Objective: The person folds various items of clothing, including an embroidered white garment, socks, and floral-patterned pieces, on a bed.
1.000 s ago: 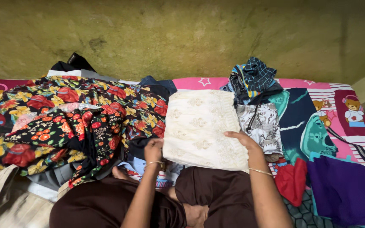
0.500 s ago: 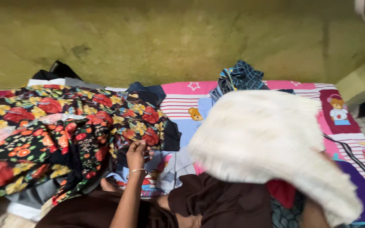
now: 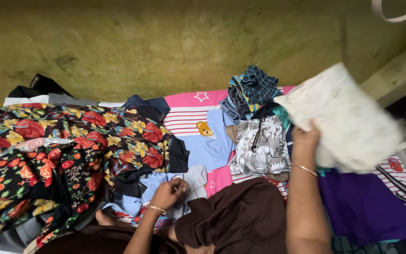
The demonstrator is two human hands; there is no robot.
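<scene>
Up at right, above the bedsheet, a folded cream-white cloth (image 3: 348, 120) is held in the air by the right hand (image 3: 305, 140), fingers closed on its lower left edge; cloth is motion-blurred, clear of everything beneath it, tilted with its far corner toward the wall. Left hand (image 3: 167, 193) low at centre, fingers curled and pinching a pale grey-blue garment (image 3: 191, 181) lying by the knee; grip looks loose, exact contact hard to tell. Both wrists carry a thin bangle. Brown dress fabric (image 3: 240, 221) covers the lap between the two arms. Just beside the raised cloth, below it, a purple cloth (image 3: 363, 207) lies flat; left of that a grey-white printed garment (image 3: 261, 146) and behind it a crumpled blue checked piece (image 3: 252, 89). Pink striped bedsheet with a bear print (image 3: 198, 120) shows in the middle. Big heap of black floral fabric with red and yellow flowers (image 3: 62, 150) fills the left side. Olive wall (image 3: 165, 42) behind. Step judged: folded piece is being carried off to the right side while the other hand takes hold of another garment. Setting it down would need a flat bare spot and a level release so the fold holds
</scene>
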